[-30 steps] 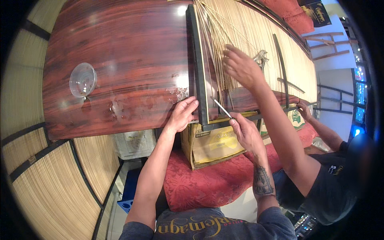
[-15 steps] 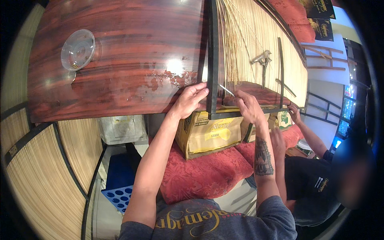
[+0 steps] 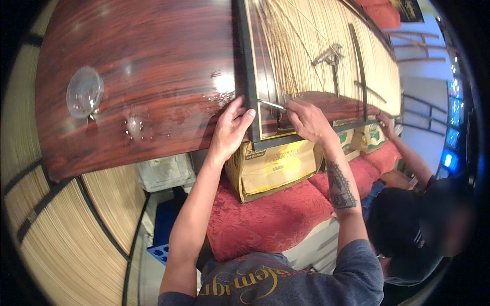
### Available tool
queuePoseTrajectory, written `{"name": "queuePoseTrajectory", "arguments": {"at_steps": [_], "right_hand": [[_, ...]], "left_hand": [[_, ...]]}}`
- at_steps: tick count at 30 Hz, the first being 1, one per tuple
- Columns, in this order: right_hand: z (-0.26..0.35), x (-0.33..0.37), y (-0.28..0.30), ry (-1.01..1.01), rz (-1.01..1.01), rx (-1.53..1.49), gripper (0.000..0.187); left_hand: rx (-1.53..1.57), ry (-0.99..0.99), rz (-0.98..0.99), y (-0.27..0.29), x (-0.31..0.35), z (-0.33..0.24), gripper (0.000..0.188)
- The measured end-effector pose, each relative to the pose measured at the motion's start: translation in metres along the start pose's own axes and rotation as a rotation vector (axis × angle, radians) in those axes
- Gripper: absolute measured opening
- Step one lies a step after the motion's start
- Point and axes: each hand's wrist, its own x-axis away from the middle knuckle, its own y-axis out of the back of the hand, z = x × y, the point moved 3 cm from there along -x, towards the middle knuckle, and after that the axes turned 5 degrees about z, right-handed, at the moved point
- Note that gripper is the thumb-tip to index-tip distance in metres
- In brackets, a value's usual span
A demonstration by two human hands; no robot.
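A black-framed panel (image 3: 246,66) strung with thin cream strands lies on the dark red-brown table. My left hand (image 3: 229,130) rests against the frame's left bar near its front corner, thumb and fingers apart. My right hand (image 3: 309,120) is closed around a slim silvery tool (image 3: 271,105), whose far end meets the inner side of that bar; its handle is hidden in my fingers. Loose strands (image 3: 283,61) spread beyond my right hand. A metal tool with a dark handle (image 3: 329,55), perhaps a staple gun, lies on the strung part.
A clear plastic bowl (image 3: 84,92) stands on the table (image 3: 153,66) at the left. A yellow-brown carton (image 3: 278,171) sits under the panel's front edge on a red cushioned seat (image 3: 265,219). At the right, a co-worker's hand (image 3: 386,125) touches the panel's edge.
The view has shifted, so the panel and bowl appear farther left. My left thumb and fingers have spread apart at the bar. My right hand still holds the slim tool against it.
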Motion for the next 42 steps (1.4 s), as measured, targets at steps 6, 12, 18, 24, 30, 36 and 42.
{"name": "queuePoseTrajectory", "arguments": {"at_steps": [6, 12, 18, 24, 30, 36, 42], "right_hand": [[-0.02, -0.007, -0.009, 0.114, 0.068, -0.181, 0.02], [-0.036, -0.015, -0.02, 0.125, 0.085, -0.179, 0.021], [-0.049, -0.015, -0.023, 0.231, 0.027, -0.226, 0.021], [-0.056, -0.017, -0.027, 0.249, 0.047, -0.241, 0.022], [-0.054, -0.011, -0.035, 0.261, -0.074, -0.273, 0.021], [-0.043, 0.002, -0.025, 0.193, -0.129, -0.195, 0.019], [-0.019, 0.039, -0.007, 0.022, -0.188, -0.325, 0.016]], "left_hand": [[-0.931, -0.111, -0.209, -0.036, 0.001, -0.035, 0.071], [-1.05, -0.138, -0.39, -0.053, 0.001, -0.026, 0.058], [-1.12, -0.216, -0.422, -0.063, -0.005, -0.022, 0.055], [-1.149, -0.272, -0.484, -0.052, -0.003, -0.015, 0.05], [-1.186, -0.195, -0.41, -0.042, -0.008, -0.025, 0.052], [-0.473, -0.016, -0.276, -0.025, -0.012, -0.034, 0.049], [-0.029, 0.189, -0.124, -0.01, 0.02, -0.024, 0.049]]}}
